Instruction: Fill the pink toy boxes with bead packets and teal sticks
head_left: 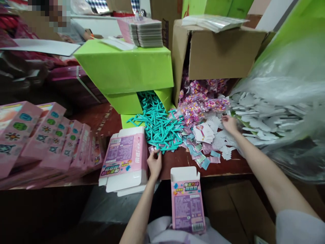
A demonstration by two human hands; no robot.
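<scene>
My left hand (154,164) is at the front edge of a heap of small teal plastic sticks (162,130), some T-shaped. Its thumb and forefinger are pinched together, touching the heap; what they hold is hidden. My right hand (230,124) reaches to the white perforated plates (218,140), its fingers closed by the pile's edge; I cannot make out anything between them. Between the hands lie printed white cards (203,133) and small coloured sachets (200,154). An open-topped pink box (188,203) rests upright on my lap, its flaps up.
Flattened pink cartons (124,156) lie left of my left hand. Filled pink boxes (50,135) stand farther left. A green box (124,67) spills the sticks; a cardboard box (220,54) spills pink bead packets (198,105). A plastic bag (284,115) holds white pieces.
</scene>
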